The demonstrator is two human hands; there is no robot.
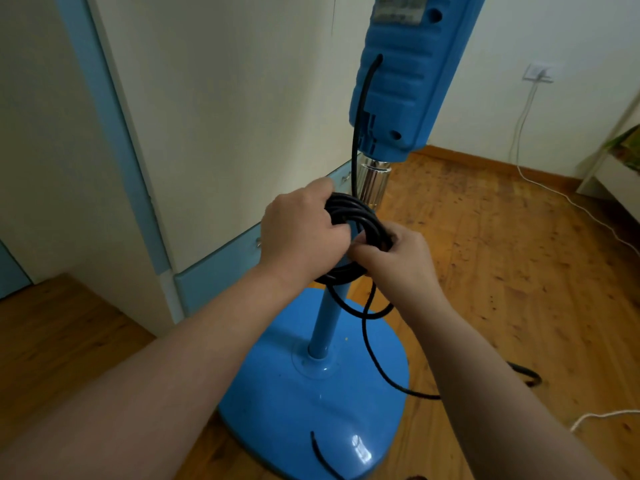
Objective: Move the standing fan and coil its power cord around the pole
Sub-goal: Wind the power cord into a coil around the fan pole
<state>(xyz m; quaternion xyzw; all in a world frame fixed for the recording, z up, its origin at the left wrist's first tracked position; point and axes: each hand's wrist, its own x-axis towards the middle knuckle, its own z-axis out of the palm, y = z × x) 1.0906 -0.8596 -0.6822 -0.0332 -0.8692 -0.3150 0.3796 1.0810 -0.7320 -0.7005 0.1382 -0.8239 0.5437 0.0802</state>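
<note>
Hands first: the left hand (pixel 298 233) is curled round the left side of a bundle of black loops, thumb over the top, gripping it. The right hand (pixel 398 261) closes on the bundle's right side, fingertips tucked into the loops and pinching them. Both forearms reach in from the bottom of the view.

The bundle is the power cord (pixel 360 216), gathered into several rings held against the pole (pixel 325 323), just below a chrome collar (pixel 372 181). Whether the rings pass around the pole or only sit in front of it cannot be told, since the 2 hands cover that part. 1 strand runs straight up from the rings into the back of the blue control housing (pixel 398 74). A loose tail drops from under the right hand, crosses the blue base (pixel 294 410) and trails onto the wooden floor (pixel 502 254) to the right; another short piece of it lies on the base's near edge.

The fan stands upright beside a cream wardrobe with blue trim (pixel 207 116). Further off, a white cable (pixel 554 192) hangs from a wall socket (pixel 538 73) and runs along the floor.
</note>
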